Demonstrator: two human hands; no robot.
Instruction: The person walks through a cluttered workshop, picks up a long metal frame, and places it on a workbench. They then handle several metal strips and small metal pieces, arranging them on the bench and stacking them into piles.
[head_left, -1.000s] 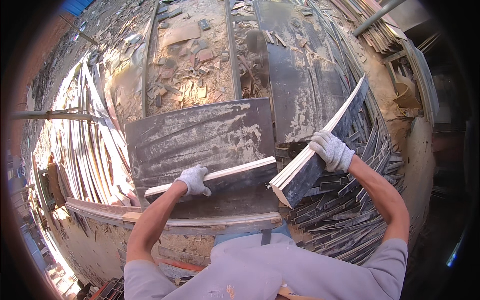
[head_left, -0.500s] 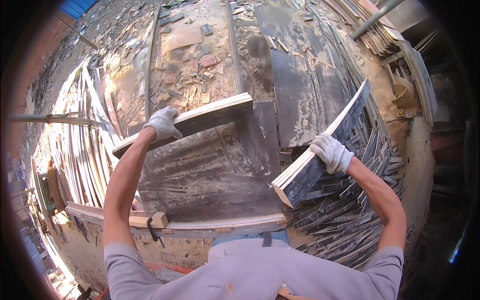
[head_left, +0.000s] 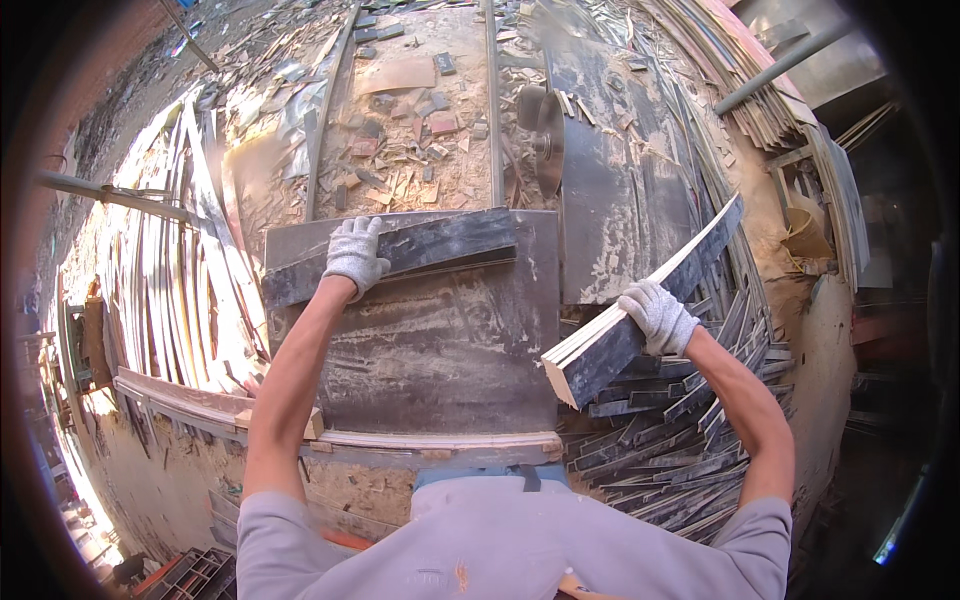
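at ten o'clock, the left hand (head_left: 355, 255) is resting on dark strips (head_left: 450, 241) over the panel (head_left: 440, 350), its grip i cannot tell; at three o'clock, the right hand (head_left: 657, 315) is holding a pale-edged bundle (head_left: 605, 355).

Sandy ground (head_left: 468, 198) littered with wood scraps (head_left: 400, 185), bright sunlight on long strips (head_left: 150, 285) at left, grey pole (head_left: 785, 68) at upper right, far right side in deep shadow.
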